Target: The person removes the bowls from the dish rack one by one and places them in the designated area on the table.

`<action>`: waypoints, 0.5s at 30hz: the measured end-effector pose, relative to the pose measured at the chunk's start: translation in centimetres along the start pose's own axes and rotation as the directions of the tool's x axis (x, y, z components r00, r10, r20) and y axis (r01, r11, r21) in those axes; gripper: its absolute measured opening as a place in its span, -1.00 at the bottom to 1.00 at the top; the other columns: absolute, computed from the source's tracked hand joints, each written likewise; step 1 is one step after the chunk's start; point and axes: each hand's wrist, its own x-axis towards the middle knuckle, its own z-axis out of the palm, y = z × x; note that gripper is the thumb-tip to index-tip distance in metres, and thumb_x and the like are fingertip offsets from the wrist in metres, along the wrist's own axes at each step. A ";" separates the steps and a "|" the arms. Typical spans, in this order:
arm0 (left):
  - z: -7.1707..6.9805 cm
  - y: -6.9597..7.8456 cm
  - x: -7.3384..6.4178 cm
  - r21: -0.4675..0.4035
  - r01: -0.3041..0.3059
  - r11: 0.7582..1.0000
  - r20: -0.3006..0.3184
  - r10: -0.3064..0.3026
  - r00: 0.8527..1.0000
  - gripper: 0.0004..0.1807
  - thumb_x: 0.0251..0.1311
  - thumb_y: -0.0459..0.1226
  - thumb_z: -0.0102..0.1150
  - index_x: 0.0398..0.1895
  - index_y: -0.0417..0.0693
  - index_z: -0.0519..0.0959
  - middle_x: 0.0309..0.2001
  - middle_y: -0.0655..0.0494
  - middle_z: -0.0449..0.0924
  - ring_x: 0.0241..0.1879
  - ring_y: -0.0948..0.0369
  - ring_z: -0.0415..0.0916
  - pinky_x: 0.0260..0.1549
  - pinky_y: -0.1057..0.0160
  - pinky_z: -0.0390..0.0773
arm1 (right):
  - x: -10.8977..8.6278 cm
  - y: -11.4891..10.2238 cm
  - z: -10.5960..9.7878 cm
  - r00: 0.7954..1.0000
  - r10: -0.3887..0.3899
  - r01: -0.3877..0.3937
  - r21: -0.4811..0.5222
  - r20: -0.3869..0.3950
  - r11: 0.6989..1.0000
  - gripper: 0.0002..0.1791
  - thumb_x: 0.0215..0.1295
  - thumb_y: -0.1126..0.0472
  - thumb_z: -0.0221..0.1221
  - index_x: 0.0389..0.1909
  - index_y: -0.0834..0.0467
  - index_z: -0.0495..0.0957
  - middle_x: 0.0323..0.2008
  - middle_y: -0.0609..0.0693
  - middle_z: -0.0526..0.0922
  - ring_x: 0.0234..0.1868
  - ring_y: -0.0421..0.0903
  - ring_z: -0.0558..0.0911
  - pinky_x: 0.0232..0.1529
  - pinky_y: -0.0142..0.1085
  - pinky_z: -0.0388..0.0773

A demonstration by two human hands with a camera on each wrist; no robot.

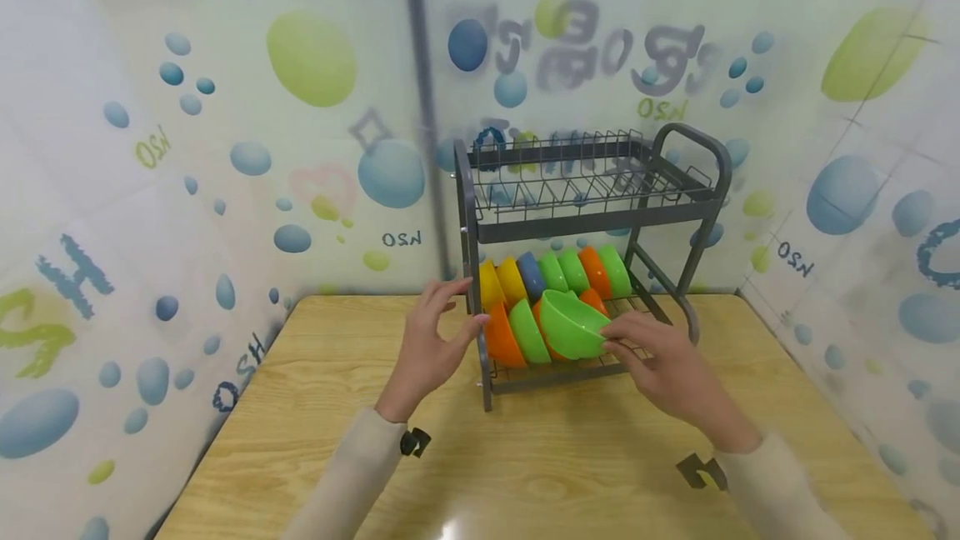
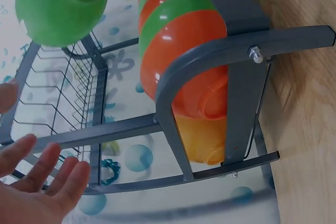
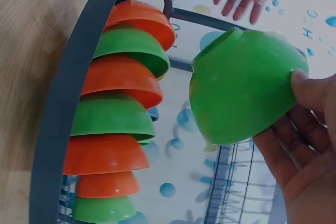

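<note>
My right hand [image 1: 667,369] pinches the rim of a green bowl [image 1: 570,327] between thumb and fingers, holding it tilted in front of the dish rack. In the right wrist view, the bowl's [image 3: 241,87] rounded outside and foot ring show. My left hand [image 1: 431,348] is beside the rack's left post [image 1: 471,257], fingers spread and holding nothing; whether it touches the post I cannot tell. On the lower shelf, a front row holds an orange bowl [image 1: 504,340] and a green one [image 1: 529,333], among others. Smaller bowls, including a blue one [image 1: 531,275], line the back.
The dark two-tier dish rack [image 1: 592,226] stands on a wooden table [image 1: 360,340] close to the back wall. Its upper wire shelf [image 1: 562,190] bears no bowls. Patterned wall sheeting [image 1: 315,148] surrounds the table on the back and sides.
</note>
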 end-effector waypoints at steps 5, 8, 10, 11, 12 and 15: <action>-0.1 1.7 -1.2 0.033 -0.137 0.990 0.060 0.135 0.989 -0.36 0.19 -0.17 0.48 0.35 0.01 0.50 0.24 0.02 0.51 0.25 0.11 0.46 0.28 0.03 0.54 | 0.2 -0.7 0.8 0.991 -0.133 0.133 -0.007 0.011 0.991 -0.80 0.27 0.42 0.34 -0.12 0.15 0.68 -0.19 -0.09 0.69 -0.20 -0.23 0.59 -0.11 -0.55 0.53; 0.0 2.6 -1.6 0.019 -0.231 0.973 0.108 0.228 0.968 -0.35 0.16 -0.19 0.50 0.34 0.02 0.50 0.28 0.06 0.50 0.31 0.12 0.41 0.34 0.12 0.49 | 0.4 -1.3 1.4 0.981 -0.191 0.192 -0.029 0.032 0.981 -0.85 0.50 0.19 0.18 -0.12 0.15 0.69 -0.18 -0.09 0.69 -0.17 -0.20 0.60 -0.06 -0.54 0.53; 0.0 3.1 -1.9 0.004 -0.292 0.957 0.145 0.288 0.947 -0.35 0.15 -0.20 0.51 0.32 0.00 0.51 0.28 0.04 0.50 0.34 0.09 0.39 0.38 0.13 0.46 | 0.5 -1.7 1.7 0.975 -0.213 0.216 -0.046 0.057 0.975 -0.71 0.58 0.08 0.05 -0.12 0.15 0.69 -0.17 -0.10 0.69 -0.15 -0.19 0.61 -0.03 -0.53 0.55; 0.0 3.4 -2.0 -0.003 -0.316 0.949 0.167 0.313 0.935 -0.36 0.15 -0.20 0.51 0.31 -0.02 0.52 0.28 0.02 0.51 0.35 0.08 0.38 0.39 0.13 0.44 | 0.5 -1.9 1.8 0.973 -0.221 0.225 -0.052 0.070 0.973 -0.68 0.59 0.07 0.03 -0.12 0.16 0.69 -0.16 -0.10 0.70 -0.14 -0.18 0.62 -0.02 -0.53 0.57; 0.0 3.6 -2.2 -0.004 -0.337 0.942 0.191 0.331 0.924 -0.38 0.16 -0.20 0.51 0.30 -0.03 0.52 0.28 0.02 0.51 0.36 0.07 0.37 0.41 0.12 0.43 | 0.5 -2.1 1.9 0.971 -0.224 0.230 -0.061 0.088 0.971 -0.65 0.60 0.05 -0.01 -0.11 0.16 0.69 -0.14 -0.11 0.69 -0.13 -0.19 0.62 -0.02 -0.53 0.58; -0.2 4.4 -2.7 0.000 -0.370 0.929 0.270 0.356 0.894 -0.43 0.19 -0.20 0.48 0.26 -0.05 0.54 0.27 0.04 0.53 0.40 0.08 0.34 0.45 0.10 0.39 | 0.4 -2.6 2.3 0.962 -0.245 0.255 -0.077 0.123 0.964 -0.62 0.61 0.05 -0.06 -0.08 0.14 0.69 -0.12 -0.11 0.68 -0.13 -0.19 0.63 -0.03 -0.51 0.62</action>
